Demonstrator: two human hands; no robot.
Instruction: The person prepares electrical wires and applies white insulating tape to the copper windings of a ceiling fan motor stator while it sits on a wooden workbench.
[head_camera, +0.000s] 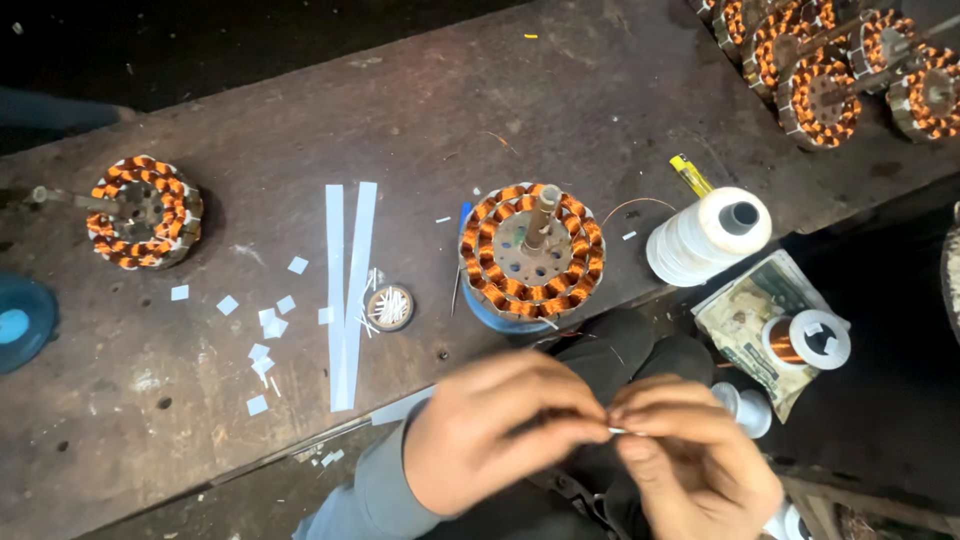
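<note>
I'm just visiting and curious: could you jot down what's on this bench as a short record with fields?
left hand: pinching a small white piece, fingertips meeting the right hand
right hand: pinching the same piece
bench centre: copper-wound stator with upright shaft
bench left: second wound stator
between them: two white paper strips, small cut paper squares
right: white thread spool, copper wire spool

Two wound stators on the bench: one far left (143, 211), one centre (532, 250). Five more far right (835, 60). Two long white strips (347, 290). One thread cone (707, 236).
</note>
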